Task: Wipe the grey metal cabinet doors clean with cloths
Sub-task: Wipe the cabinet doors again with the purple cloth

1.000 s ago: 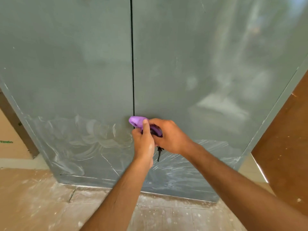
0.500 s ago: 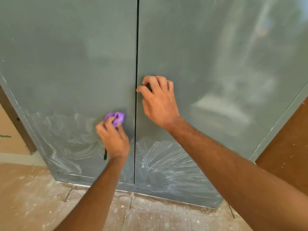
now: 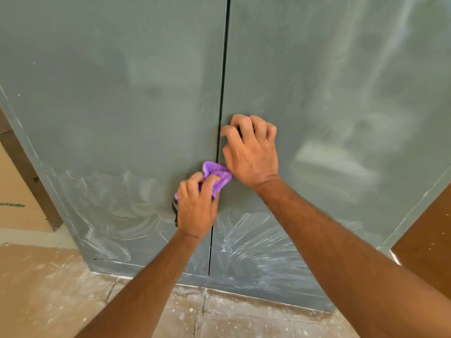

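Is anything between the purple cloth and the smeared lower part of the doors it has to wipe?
Nothing visible. The left hand grips the purple cloth against the cabinet doors at the centre gap; the white smears lie bare just below. The right hand sits above, out of that path.

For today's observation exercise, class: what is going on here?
A person is wiping grey cabinet doors. The left hand grips a purple cloth against the doors by the centre gap. The right hand has its fingers curled on the right door; something dark shows under them. White smears cover the lower parts of both doors.
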Action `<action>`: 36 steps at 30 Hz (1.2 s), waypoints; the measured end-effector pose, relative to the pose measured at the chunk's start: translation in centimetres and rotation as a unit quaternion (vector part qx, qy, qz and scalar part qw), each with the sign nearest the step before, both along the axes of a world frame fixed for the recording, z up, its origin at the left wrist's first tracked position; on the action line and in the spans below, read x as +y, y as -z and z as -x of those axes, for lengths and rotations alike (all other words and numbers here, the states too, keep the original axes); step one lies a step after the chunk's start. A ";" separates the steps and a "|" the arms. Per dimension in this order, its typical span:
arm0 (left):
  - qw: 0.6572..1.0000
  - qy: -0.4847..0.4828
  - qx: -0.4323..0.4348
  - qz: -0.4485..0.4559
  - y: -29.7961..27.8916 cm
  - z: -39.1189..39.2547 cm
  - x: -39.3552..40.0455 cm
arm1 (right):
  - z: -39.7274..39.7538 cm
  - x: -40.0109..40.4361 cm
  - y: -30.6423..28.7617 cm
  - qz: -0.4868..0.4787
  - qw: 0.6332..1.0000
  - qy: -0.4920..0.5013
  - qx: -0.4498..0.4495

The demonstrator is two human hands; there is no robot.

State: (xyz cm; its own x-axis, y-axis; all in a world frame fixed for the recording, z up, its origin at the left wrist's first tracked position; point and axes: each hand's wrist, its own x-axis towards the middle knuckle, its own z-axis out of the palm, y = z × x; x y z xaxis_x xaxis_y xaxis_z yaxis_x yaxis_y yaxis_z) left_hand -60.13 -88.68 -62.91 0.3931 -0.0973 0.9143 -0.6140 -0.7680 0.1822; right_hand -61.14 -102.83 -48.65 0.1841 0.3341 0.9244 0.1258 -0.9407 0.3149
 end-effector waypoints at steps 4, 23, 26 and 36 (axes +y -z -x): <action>0.990 -0.003 0.038 -0.134 4.9 -0.9 7.0 | -0.3 -0.2 0.2 0.005 1.000 0.002 -0.012; 0.996 -0.085 0.005 0.024 1.0 -4.4 11.0 | -1.2 0.4 1.0 -0.025 0.998 0.014 -0.060; 0.967 -0.016 -0.017 -0.254 5.1 -4.7 14.9 | -1.3 0.5 1.2 -0.024 0.998 0.006 -0.061; 0.997 -0.075 -0.008 -0.028 1.2 -5.8 14.7 | -1.4 0.4 1.3 -0.022 0.998 0.010 -0.055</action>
State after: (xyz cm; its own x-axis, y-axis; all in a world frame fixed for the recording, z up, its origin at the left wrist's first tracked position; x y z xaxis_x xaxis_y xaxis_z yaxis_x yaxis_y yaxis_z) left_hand -54.37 -74.03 -64.10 0.3930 -0.0905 0.9151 -0.4945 -0.8598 0.1274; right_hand -59.69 -102.39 -49.92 0.0870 0.2894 0.9532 0.0741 -0.9561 0.2835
